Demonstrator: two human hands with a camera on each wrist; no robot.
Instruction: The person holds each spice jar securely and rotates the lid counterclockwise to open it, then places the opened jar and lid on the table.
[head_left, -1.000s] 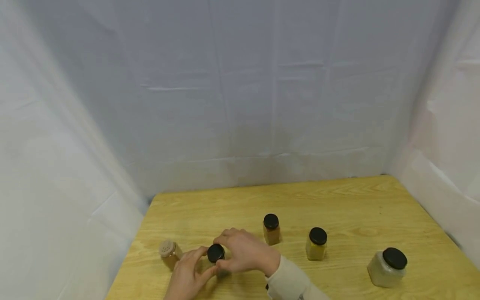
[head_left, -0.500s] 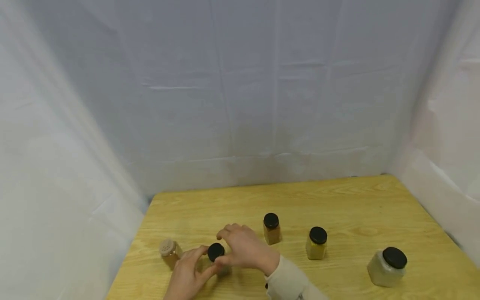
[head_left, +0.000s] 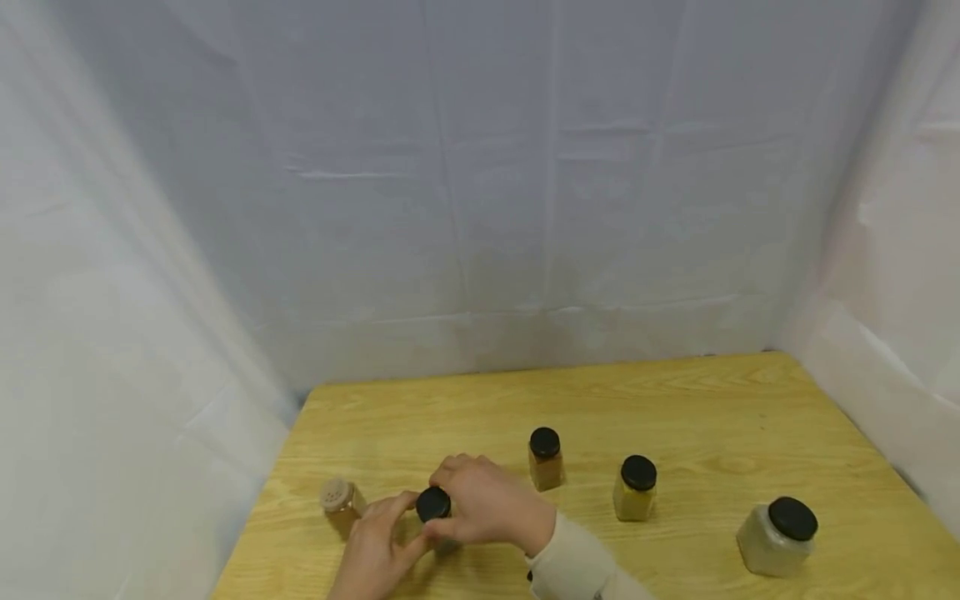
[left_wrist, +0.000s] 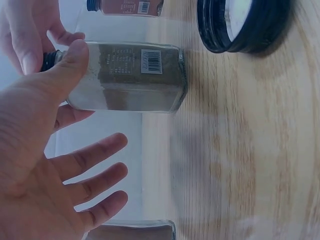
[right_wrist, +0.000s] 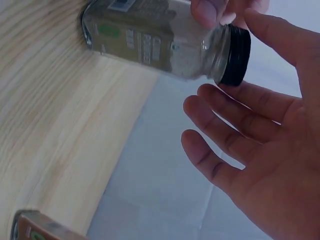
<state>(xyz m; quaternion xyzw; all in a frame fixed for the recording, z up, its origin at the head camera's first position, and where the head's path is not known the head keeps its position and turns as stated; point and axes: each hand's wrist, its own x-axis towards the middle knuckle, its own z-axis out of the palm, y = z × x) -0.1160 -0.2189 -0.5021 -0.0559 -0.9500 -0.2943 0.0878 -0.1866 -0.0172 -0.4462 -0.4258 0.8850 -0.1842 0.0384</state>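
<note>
A glass spice jar [left_wrist: 135, 80] with greyish-brown powder stands upright on the table. My left hand [head_left: 378, 542] holds it near the shoulder between thumb and index finger, the other fingers spread. The jar's black lid [right_wrist: 236, 55] sits on its neck, and my right hand [head_left: 487, 504] pinches it between thumb and forefingers from the right. Just left of my left hand stands a second spice jar [head_left: 342, 507], its perforated shaker top bare. A loose black cap [left_wrist: 245, 25] lies on the table in the left wrist view.
Behind and to the right stand a jar of reddish-brown spice [head_left: 545, 458], a yellow-filled jar [head_left: 635, 489] and a wider jar of pale contents [head_left: 777, 537], all black-lidded. White sheeting [head_left: 495, 208] hangs behind and beside the wooden table [head_left: 697, 408].
Half a second ago my right fingers were lifted off the lid's far side; now they are back around it. My left hand keeps its hold on the jar, which stays in place.
</note>
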